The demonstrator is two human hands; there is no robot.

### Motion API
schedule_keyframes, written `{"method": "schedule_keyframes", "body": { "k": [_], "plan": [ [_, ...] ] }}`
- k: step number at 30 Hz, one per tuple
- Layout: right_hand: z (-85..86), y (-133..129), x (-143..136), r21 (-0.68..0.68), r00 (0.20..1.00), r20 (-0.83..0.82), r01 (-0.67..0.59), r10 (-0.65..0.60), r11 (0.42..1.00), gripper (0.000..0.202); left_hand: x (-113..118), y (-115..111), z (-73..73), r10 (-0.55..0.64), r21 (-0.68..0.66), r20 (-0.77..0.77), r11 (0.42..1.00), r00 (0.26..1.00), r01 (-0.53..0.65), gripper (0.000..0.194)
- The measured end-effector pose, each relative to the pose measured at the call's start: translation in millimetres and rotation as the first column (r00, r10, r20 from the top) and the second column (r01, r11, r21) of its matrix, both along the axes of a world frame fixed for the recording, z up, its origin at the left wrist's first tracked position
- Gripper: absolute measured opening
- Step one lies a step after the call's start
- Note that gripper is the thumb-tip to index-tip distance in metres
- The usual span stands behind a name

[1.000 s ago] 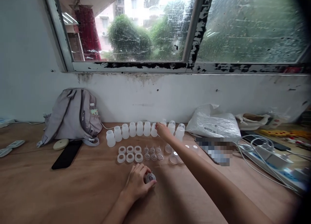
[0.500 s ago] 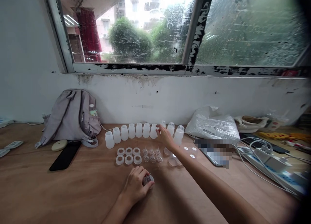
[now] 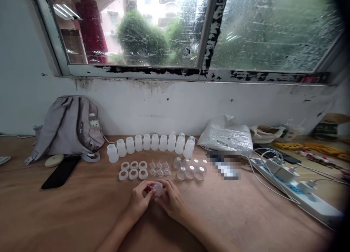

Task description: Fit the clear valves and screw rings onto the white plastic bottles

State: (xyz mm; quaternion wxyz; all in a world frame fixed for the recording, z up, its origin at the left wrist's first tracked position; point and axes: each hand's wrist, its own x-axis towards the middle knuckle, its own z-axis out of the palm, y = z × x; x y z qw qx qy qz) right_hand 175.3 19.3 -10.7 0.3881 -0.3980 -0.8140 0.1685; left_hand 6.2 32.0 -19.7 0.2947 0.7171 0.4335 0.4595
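Observation:
My left hand (image 3: 141,198) and my right hand (image 3: 170,199) meet near the middle of the table, both with fingers closed round a small clear plastic piece (image 3: 158,189). Just behind them lie several white rings (image 3: 133,174) in two rows, with several small clear nipple-shaped parts (image 3: 159,172) to their right. Several clear domed caps (image 3: 190,172) stand further right. At the back runs a curved row of frosted bottles (image 3: 138,143); those at its right end, such as this one (image 3: 189,147), carry clear tops.
A grey backpack (image 3: 68,128), round tan case (image 3: 54,160) and black phone (image 3: 61,172) are at the left. To the right lie a silvery plastic bag (image 3: 226,135), a pixelated item, and a power strip (image 3: 306,190) with looping white cables.
My right hand has come back from the bottle row to the piece at my left hand. My left hand has lifted slightly with the piece. The view has shifted right.

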Motion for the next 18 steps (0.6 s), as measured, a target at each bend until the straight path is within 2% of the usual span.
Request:
{"method": "schedule_keyframes", "body": {
  "k": [4, 10, 14, 18],
  "plan": [
    [-8.3, 3, 0, -0.011, 0.996, -0.082, -0.024, 0.023, 1.000, 0.033, 3, -5, 2.8, -0.034, -0.110, 0.093, 0.993, 0.995, 0.044, 0.019],
    [-2.5, 0, 2, 0.003, 0.991, -0.120, -0.054, 0.054, 0.999, 0.031, 5, -3, 3.6, -0.058, -0.156, 0.122, 0.985, 0.991, 0.077, 0.019],
    [-3.9, 0, 2, 0.012, 0.988, -0.144, -0.047, 0.048, 0.999, 0.029, 6, -7, 4.5, -0.034, -0.092, 0.029, 0.995, 0.999, 0.037, 0.017],
    [-3.9, -1, -1, 0.008, 0.986, -0.151, -0.074, 0.074, 0.997, 0.028, 8, -15, 4.7, 0.064, 0.052, -0.086, 0.997, 0.994, -0.060, 0.014]
  ]
}}
